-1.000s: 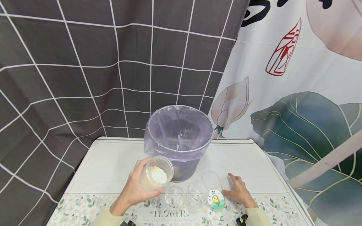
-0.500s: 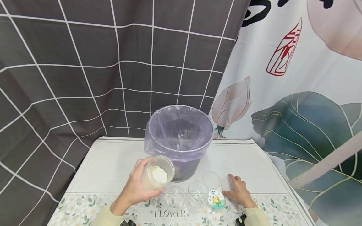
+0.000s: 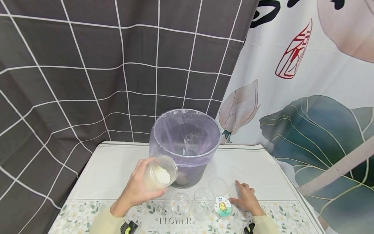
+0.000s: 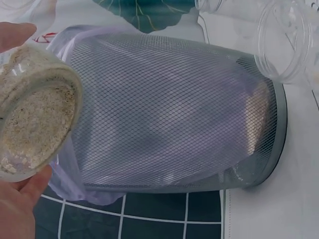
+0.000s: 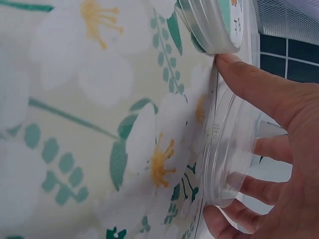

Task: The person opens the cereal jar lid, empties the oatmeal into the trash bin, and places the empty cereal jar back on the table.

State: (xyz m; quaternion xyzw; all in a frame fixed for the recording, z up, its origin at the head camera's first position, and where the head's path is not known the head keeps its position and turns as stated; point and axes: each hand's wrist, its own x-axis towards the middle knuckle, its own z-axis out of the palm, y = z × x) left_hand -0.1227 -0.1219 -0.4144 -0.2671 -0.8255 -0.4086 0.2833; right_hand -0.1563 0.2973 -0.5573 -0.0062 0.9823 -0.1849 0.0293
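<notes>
My left hand (image 3: 134,187) grips a clear plastic jar (image 3: 149,180), tilted with its mouth toward the front of the waste bin. Pale, flaky crumbs fill part of the jar; through its base in the left wrist view they look tan and grainy (image 4: 40,122). On the right, my right hand (image 3: 246,198) rests low over the table with its fingers spread about a clear plastic lid (image 5: 224,149). Its thumb tip lies at the rim of a round lid with a green and white label (image 3: 223,206). Some fingers show behind the clear lid.
A mesh waste bin (image 3: 188,175) with a purple liner stands at the middle of the table (image 3: 117,165). Before it are two clear jars (image 3: 180,204) (image 3: 203,200) and another clear round lid (image 3: 218,186). A dark checked curtain (image 3: 134,81) hangs behind.
My left hand and the jar have shifted slightly left and up, with the jar tilted a little more. My right hand has hardly moved.
</notes>
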